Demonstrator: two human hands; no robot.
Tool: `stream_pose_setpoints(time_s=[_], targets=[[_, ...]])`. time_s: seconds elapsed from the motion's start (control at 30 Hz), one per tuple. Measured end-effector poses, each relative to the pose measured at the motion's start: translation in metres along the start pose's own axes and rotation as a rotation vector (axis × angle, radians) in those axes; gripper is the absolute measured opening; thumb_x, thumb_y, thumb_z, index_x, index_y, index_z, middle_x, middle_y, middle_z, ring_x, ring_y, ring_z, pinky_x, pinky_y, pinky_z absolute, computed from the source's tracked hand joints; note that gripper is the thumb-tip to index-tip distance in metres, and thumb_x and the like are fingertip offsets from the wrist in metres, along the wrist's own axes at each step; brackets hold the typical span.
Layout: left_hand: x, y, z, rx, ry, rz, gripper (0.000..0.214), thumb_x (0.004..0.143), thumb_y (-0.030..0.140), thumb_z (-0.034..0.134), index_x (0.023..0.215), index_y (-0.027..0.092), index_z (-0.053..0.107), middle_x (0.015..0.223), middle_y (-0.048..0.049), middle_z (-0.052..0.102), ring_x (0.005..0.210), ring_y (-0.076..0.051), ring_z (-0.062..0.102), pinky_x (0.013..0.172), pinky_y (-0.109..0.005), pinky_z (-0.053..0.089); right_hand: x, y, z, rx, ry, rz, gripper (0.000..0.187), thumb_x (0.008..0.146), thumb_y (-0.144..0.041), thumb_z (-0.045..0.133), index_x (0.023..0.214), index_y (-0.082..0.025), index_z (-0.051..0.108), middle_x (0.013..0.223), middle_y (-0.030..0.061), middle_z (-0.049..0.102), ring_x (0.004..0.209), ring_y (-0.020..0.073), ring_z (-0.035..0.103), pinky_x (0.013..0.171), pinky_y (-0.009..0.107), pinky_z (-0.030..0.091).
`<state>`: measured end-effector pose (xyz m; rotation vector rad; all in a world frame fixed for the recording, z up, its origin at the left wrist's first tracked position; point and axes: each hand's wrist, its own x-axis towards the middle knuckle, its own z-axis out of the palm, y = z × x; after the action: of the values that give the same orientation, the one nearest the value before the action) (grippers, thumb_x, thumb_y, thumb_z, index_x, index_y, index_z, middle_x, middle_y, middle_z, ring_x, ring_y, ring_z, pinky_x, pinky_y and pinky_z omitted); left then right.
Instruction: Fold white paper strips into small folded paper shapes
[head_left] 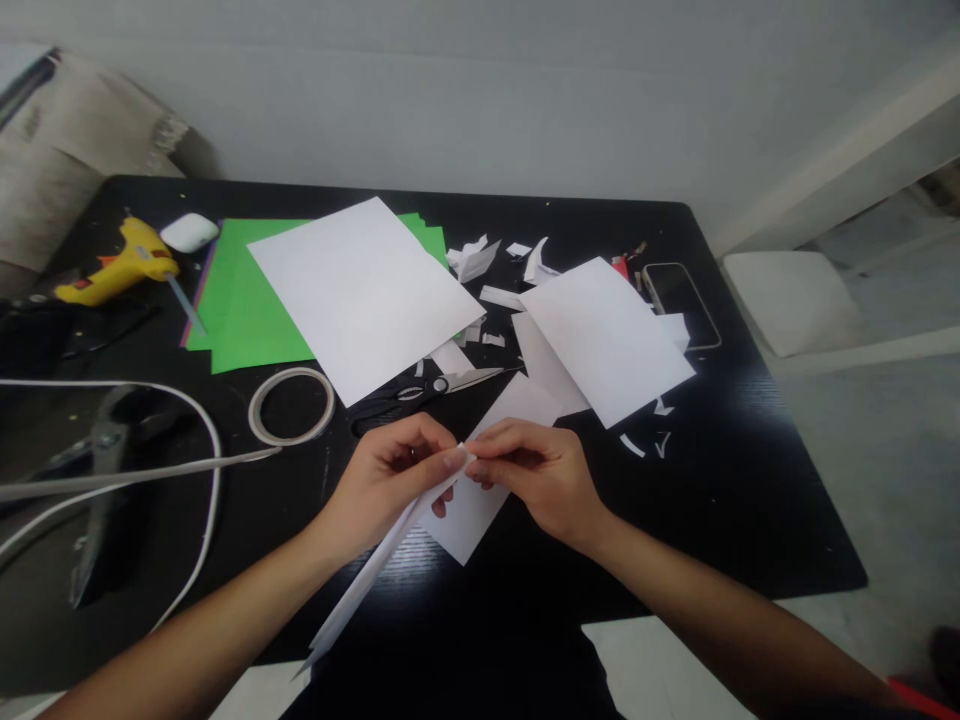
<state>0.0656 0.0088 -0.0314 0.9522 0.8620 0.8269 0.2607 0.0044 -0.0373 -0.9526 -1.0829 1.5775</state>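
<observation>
Your left hand [397, 470] is pinching folded white paper [367, 585] between thumb and curled fingers, and your right hand [536, 475] is holding its fingertips together on the same upper end, just nearer you than the scissors [440, 384]. From there the paper is trailing away from the scissors, toward your body. It is probably behaving as light, thin and easily creased, so pinching its folded edge should be suiting it; how many layers are meeting is hard to tell.
</observation>
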Motion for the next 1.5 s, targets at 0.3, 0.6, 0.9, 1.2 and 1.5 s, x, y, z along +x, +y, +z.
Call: stream_pose_setpoints(time_s=[0.3, 0.6, 0.9, 1.2, 1.5], targets=[[0.0003, -0.0019, -0.0014, -0.051, -0.01, -0.023, 0.016, 0.093, 0.023, 0.075, 0.081, 0.014, 0.07, 0.068, 0.0003, 0.071, 0.055, -0.009, 0.065, 0.054, -0.019, 0.057, -0.0006, -0.0008, 0.0002, -0.043, -0.005, -0.031, 0.016, 0.075, -0.017, 0.09, 0.086, -0.027, 0.085, 0.083, 0.0014, 0.075, 0.068, 0.0128, 0.068, 0.06, 0.025, 0.058], [-0.0006, 0.0001, 0.0003, -0.085, -0.014, -0.044, 0.016, 0.091, 0.024, 0.076, 0.08, 0.014, 0.07, 0.069, 0.0003, 0.071, 0.057, -0.01, 0.066, 0.053, -0.019, 0.058, -0.0016, -0.0004, -0.0006, -0.055, 0.004, -0.055, 0.016, 0.074, -0.015, 0.091, 0.083, -0.026, 0.084, 0.083, 0.0008, 0.075, 0.068, 0.0129, 0.069, 0.06, 0.025, 0.058], [0.0003, 0.0006, 0.0015, -0.086, -0.017, -0.029, 0.016, 0.091, 0.022, 0.076, 0.079, 0.013, 0.07, 0.07, -0.0002, 0.07, 0.058, -0.01, 0.066, 0.054, -0.02, 0.058, -0.001, 0.0028, -0.0014, -0.041, -0.013, -0.052, 0.015, 0.076, -0.014, 0.089, 0.082, -0.027, 0.084, 0.083, 0.0, 0.075, 0.067, 0.0118, 0.068, 0.059, 0.024, 0.057], [0.0008, -0.0003, 0.001, -0.08, -0.005, -0.024, 0.017, 0.09, 0.023, 0.077, 0.078, 0.014, 0.07, 0.069, -0.0007, 0.07, 0.057, -0.011, 0.065, 0.055, -0.021, 0.056, -0.0023, 0.0008, -0.0001, -0.058, 0.003, -0.028, 0.011, 0.075, -0.02, 0.091, 0.081, -0.027, 0.084, 0.083, 0.0012, 0.075, 0.066, 0.0134, 0.067, 0.058, 0.027, 0.058], [-0.0002, 0.0014, 0.0018, -0.079, -0.01, -0.023, 0.016, 0.091, 0.021, 0.075, 0.078, 0.014, 0.07, 0.068, 0.0001, 0.07, 0.058, -0.01, 0.065, 0.057, -0.02, 0.054, -0.0023, 0.0012, -0.0001, -0.064, -0.006, -0.028, 0.009, 0.076, -0.022, 0.09, 0.081, -0.025, 0.083, 0.083, 0.0014, 0.075, 0.065, 0.013, 0.067, 0.058, 0.026, 0.057]])
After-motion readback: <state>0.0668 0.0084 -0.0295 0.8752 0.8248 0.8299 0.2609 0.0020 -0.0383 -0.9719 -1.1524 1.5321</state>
